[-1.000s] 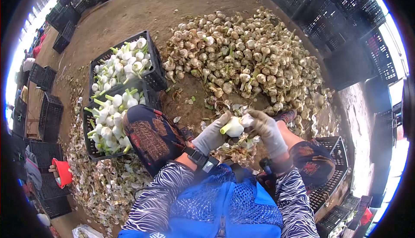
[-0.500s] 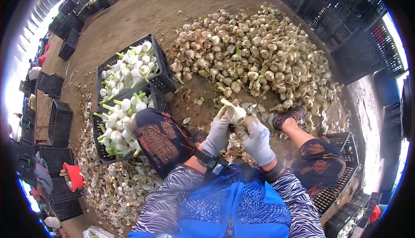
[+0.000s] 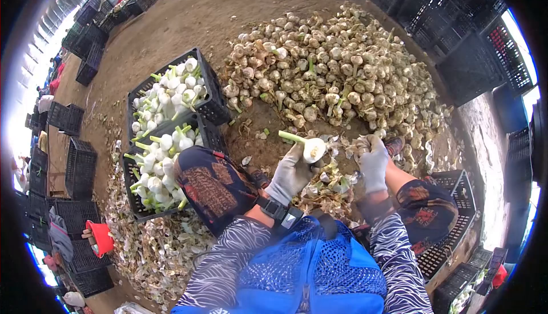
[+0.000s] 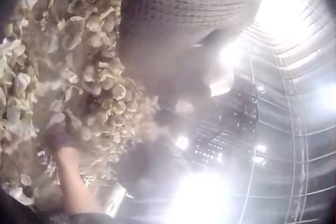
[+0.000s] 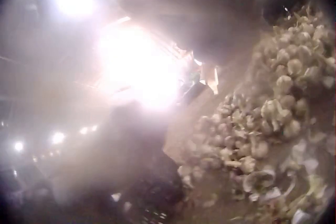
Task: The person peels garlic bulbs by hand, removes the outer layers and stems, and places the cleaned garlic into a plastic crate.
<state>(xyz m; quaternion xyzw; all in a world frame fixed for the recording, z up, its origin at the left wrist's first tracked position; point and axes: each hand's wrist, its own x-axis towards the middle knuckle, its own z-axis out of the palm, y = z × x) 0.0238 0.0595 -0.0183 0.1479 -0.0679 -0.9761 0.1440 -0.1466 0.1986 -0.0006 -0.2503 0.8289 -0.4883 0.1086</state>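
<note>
In the head view my gloved left hand [image 3: 290, 176] holds a garlic bulb [image 3: 314, 151], white and peeled, with its green stem pointing left and its root end facing right. Apart from it, to the right, my gloved right hand [image 3: 373, 165] has curled fingers with papery garlic skin [image 5: 212, 78] at their tips in the right wrist view. Loose skins [image 3: 326, 191] litter the ground below both hands. In the left wrist view the glove [image 4: 189, 3] fills the top and hides most of the bulb.
A large heap of unpeeled garlic [image 3: 342, 68] lies ahead. Two black crates, one far [image 3: 214, 94] and one near [image 3: 132, 200], hold peeled bulbs at my left. Another black crate [image 3: 462, 200] stands by my right leg. Skins [image 3: 154, 251] cover the ground at left.
The two hands were together at the bulb; now the right hand has pulled away to the right. The bulb stays in the left hand, its root end turned to the right.
</note>
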